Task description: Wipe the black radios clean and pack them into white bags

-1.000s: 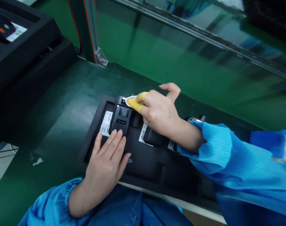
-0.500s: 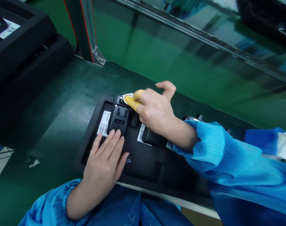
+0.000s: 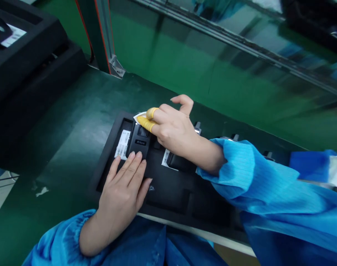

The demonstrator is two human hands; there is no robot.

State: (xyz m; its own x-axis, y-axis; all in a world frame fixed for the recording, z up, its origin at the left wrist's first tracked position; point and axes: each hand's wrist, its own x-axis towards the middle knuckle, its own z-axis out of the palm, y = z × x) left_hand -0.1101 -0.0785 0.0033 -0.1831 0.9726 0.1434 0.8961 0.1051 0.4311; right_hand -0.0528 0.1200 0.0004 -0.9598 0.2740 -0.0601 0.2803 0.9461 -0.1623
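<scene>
Black Riton handset [image 3: 139, 142]: left fingers [image 3: 135, 162] together on it; right fingers [image 3: 146, 123] pinch white plastic pick [image 3: 138, 117].

An electronics workshop, shown by a green bench mat [image 3: 60, 122], aluminium post [image 3: 100, 33], foam tray [image 3: 168, 201].

I'm watching a stacked black foam case [image 3: 27, 62] sitting at the left of the green bench mat [image 3: 60, 125], with a white scrap [image 3: 41, 191] lying on it, an aluminium post [image 3: 99, 33] standing behind, and a glass panel [image 3: 213, 48] reflecting beyond.
</scene>
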